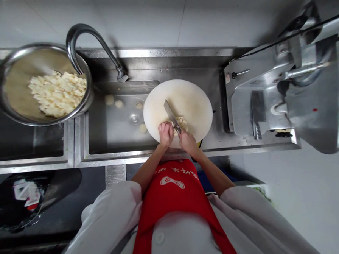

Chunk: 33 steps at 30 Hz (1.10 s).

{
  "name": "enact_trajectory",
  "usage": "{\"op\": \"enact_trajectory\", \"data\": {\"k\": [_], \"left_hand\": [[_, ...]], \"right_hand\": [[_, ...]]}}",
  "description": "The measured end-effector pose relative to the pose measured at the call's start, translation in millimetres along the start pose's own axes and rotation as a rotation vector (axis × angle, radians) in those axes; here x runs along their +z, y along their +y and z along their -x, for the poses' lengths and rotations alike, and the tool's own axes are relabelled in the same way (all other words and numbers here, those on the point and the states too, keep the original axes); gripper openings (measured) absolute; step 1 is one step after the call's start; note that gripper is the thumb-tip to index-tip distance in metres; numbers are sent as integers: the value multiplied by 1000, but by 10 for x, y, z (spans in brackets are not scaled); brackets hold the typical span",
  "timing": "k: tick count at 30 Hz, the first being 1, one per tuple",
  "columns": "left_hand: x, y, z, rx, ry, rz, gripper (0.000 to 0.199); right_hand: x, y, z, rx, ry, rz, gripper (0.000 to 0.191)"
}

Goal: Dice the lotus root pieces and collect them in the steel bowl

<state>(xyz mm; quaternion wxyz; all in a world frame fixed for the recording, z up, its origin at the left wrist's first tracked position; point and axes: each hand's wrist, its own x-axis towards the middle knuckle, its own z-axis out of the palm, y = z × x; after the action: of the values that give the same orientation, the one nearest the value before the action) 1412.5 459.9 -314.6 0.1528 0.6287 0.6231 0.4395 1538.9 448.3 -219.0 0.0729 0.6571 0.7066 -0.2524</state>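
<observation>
A round white cutting board (195, 103) lies across the right side of the sink. My right hand (187, 141) is closed around the handle of a kitchen knife (171, 112), whose blade points away and to the left over the board. Just left of the blade, my left hand (166, 133) has its fingers curled down on a pale peeled vegetable, which they mostly hide. Cut pale slices (182, 122) lie against the right side of the blade. The exact kind of vegetable cannot be made out.
Several peeled pale pieces (118, 104) lie in the sink (113, 133). At left stands a large metal bowl (16, 89) of pale slices (61, 94), under a curved faucet (92, 30). A slicing machine (269, 84) with a cleaver (255, 115) on it stands at right.
</observation>
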Motion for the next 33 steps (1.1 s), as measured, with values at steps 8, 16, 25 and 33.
{"op": "enact_trajectory", "data": {"k": [8, 16, 25, 33], "left_hand": [[-259, -66, 81, -101, 259, 12, 23], [-49, -18, 135, -55, -71, -52, 34], [-11, -19, -188, 282, -395, -144, 93], [212, 242, -317, 285, -328, 1, 64]], "right_hand": [[25, -134, 120, -49, 31, 25, 31], [-66, 43, -164, -134, 97, -95, 26], [164, 1520, 165, 209, 52, -998, 39], [559, 852, 210, 235, -3, -1024, 32]]}}
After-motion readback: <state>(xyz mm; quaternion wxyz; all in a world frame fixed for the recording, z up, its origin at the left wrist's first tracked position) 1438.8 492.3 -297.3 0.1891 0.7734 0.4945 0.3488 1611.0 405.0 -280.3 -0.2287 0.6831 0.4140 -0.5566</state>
